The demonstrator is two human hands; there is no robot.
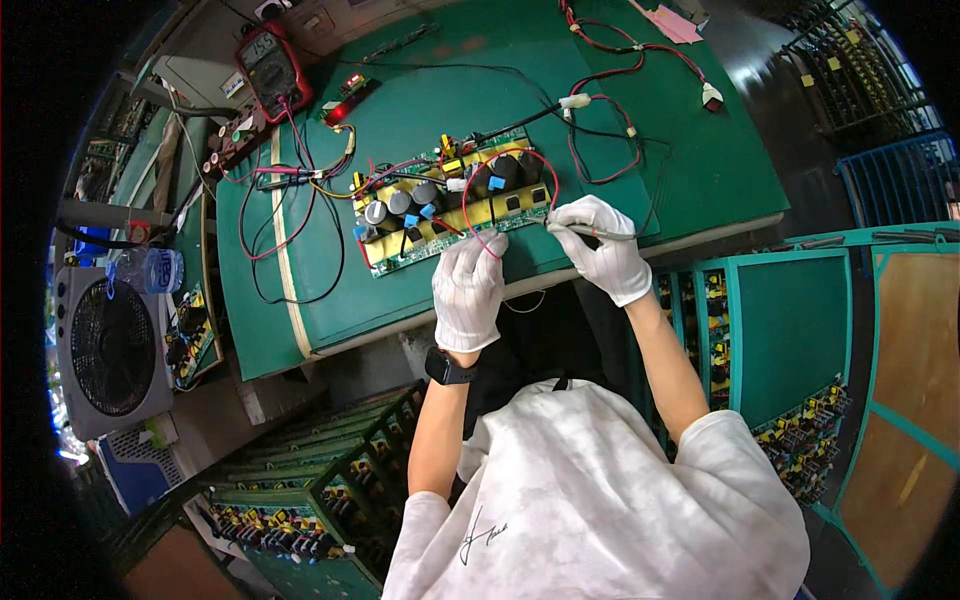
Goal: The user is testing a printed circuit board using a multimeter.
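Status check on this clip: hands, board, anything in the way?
Left hand gloved, flat at the near edge of the circuit board. Right hand pinches a thin probe at the board's right end. Red wire loop lies across the board.

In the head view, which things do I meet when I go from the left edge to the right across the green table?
Water bottle → multimeter → circuit board → left hand → right hand holding a thin tool → red and white connector.
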